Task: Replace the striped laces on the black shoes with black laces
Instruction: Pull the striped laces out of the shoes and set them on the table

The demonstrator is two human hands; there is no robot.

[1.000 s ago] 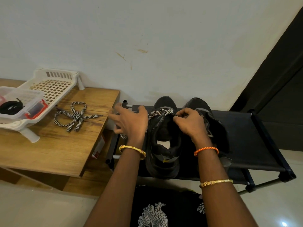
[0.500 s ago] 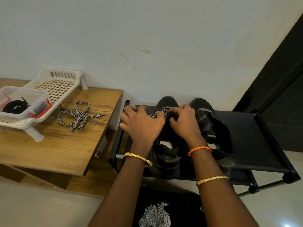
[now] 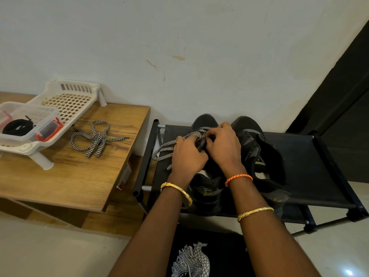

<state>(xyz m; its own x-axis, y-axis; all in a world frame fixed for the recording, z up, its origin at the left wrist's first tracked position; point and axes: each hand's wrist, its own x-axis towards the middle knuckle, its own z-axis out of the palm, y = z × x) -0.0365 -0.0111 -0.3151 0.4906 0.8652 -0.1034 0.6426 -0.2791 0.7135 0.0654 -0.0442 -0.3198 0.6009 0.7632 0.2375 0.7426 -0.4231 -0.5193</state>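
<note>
Black cord, the black laces (image 3: 17, 126), lies coiled in a clear tub (image 3: 30, 124) on the white rack (image 3: 69, 100) at far left. Beside it on the wooden table (image 3: 79, 176) lies a loose striped lace (image 3: 95, 139), its tipped end pointing right. On the black shoe stand (image 3: 319, 166), the left hand (image 3: 188, 156) curls over the left shoe (image 3: 205, 188), fingers pinching its striped lace (image 3: 165, 148), which loops out leftward. The right hand (image 3: 224, 148) pinches at the same eyelets, fingertips hidden. Both shoes point toes to the wall; the right shoe (image 3: 257, 148) shows no lace in its eyelets.
</note>
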